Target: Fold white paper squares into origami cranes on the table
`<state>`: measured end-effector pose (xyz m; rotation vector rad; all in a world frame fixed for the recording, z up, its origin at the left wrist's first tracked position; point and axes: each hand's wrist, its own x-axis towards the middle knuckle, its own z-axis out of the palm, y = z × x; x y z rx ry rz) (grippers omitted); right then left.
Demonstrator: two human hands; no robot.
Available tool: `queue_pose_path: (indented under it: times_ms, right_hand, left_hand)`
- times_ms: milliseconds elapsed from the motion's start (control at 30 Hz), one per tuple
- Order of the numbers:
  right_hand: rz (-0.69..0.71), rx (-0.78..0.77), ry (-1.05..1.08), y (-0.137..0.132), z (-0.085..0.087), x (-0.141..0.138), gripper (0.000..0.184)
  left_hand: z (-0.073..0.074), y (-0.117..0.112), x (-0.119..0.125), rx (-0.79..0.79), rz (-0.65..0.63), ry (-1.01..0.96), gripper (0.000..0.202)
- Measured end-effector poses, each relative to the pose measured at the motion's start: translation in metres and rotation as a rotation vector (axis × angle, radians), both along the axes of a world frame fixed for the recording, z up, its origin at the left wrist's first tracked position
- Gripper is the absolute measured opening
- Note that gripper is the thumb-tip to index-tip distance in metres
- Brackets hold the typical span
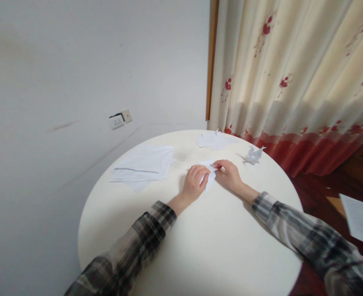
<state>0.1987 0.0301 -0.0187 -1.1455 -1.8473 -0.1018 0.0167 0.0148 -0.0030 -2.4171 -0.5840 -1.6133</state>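
A small folded piece of white paper (pixel 210 181) lies on the round white table (pixel 218 246) between my hands. My left hand (pixel 194 181) is closed on its left side, with the fingers curled over the paper and the thumb near its middle. At the upper right part of the paper, my right hand (pixel 229 172) pinches an edge between thumb and fingertips. My fingers hide much of the paper, so its exact folded shape cannot be made out. To the right of my right hand stands a folded paper crane (pixel 254 155).
Several white sheets (pixel 144 160) lie stacked at the table's left. More paper (pixel 210 140) is at the far edge, with a small folded piece (pixel 217 132) beside it. A wall with a socket (pixel 116 121) and a flowered curtain (pixel 280 82) stand behind. Printed sheets (pixel 361 218) lie off to the right.
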Motion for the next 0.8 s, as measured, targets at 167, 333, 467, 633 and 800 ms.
queue_pose_path:
  times_ms: [167, 333, 467, 633, 800]
  right_hand:
    - [-0.003, 0.007, 0.006, 0.0005, -0.0008, -0.0002, 0.029]
    - [0.006, 0.009, 0.027, 0.0018, -0.0022, 0.0007, 0.029]
    - [0.021, 0.01, 0.038, 0.0031, -0.0038, 0.0019, 0.028]
    - [0.095, 0.036, -0.02, 0.0013, -0.0035, 0.0003, 0.027]
    - [0.12, 0.071, -0.113, -0.0011, -0.0025, -0.0019, 0.027]
  left_hand:
    - [-0.0007, 0.0004, -0.0002, 0.003, 0.005, 0.002, 0.01]
    - [-0.0024, 0.0007, -0.0015, -0.013, 0.011, -0.019, 0.012]
    - [-0.0035, 0.0026, -0.0014, -0.07, 0.046, 0.002, 0.028]
    - [-0.0052, 0.007, 0.0002, -0.129, 0.077, 0.013, 0.045]
    - [-0.0062, 0.0074, 0.0001, -0.126, 0.021, 0.049, 0.026]
